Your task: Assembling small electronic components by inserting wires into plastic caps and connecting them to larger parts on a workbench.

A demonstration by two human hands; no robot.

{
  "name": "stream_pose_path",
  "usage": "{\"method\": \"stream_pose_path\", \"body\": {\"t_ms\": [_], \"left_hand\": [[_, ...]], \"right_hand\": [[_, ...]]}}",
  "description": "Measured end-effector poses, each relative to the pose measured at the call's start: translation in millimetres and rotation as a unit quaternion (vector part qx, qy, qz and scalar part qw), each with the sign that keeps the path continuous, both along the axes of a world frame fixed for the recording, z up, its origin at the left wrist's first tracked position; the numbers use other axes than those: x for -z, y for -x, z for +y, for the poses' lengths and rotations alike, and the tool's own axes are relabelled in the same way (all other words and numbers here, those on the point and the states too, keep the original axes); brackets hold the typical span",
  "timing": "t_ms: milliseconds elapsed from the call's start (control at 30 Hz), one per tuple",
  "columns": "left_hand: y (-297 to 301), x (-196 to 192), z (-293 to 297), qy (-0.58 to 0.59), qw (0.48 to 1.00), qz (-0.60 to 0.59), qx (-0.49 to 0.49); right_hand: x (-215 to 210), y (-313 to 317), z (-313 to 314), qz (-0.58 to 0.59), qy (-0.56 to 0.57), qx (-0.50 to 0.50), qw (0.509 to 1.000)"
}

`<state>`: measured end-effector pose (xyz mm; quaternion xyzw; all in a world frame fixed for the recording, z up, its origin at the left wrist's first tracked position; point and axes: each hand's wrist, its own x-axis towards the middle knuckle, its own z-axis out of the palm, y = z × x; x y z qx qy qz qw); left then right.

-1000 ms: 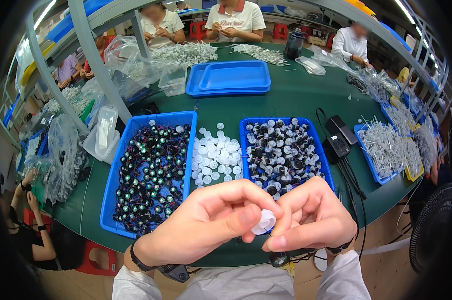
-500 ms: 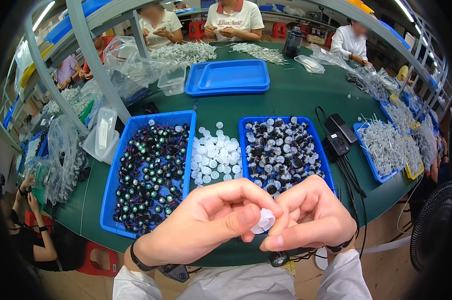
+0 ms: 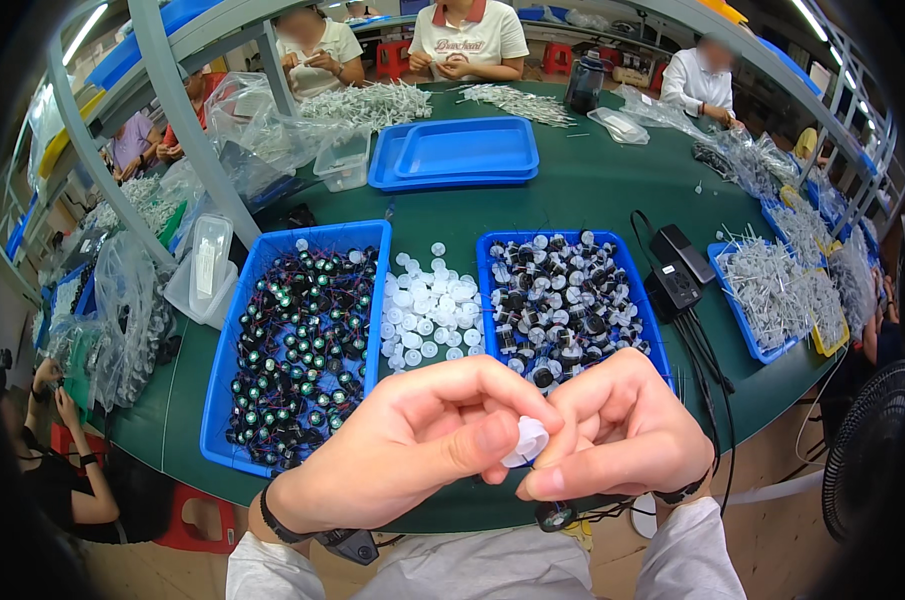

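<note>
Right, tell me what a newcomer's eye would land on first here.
Likely the left hand and right hand at lower centre, the left holding a white cap. Beyond them, the left blue tray and right blue tray, crowded with small parts, flank loose white discs.

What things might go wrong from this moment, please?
The small white plastic cap, pinched by the left hand, might slip away. The round black part, seemingly hanging below the right hand, could drop. The loose pile of round white plastic pieces on the green table may scatter if bumped.
</note>
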<state>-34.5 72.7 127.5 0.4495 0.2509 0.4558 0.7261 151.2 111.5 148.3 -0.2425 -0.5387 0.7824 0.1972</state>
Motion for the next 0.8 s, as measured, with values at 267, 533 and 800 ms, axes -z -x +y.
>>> {"method": "stream_pose_path", "body": {"t_ms": [267, 533, 800], "left_hand": [[-0.3, -1.6, -0.7, 0.008, 1.000, -0.001, -0.004], [-3.1, -3.4, -2.5, -0.042, 0.998, 0.021, -0.052], [-0.8, -8.9, -3.0, -0.129, 0.976, 0.103, -0.141]], "right_hand": [[-1.6, 1.6, -2.4, -0.004, -0.008, 0.020, 1.000], [5.8, 1.0, -2.7, 0.013, -0.034, 0.018, 0.999], [9.1, 5.0, -4.1, 0.012, -0.088, 0.060, 0.994]]}}
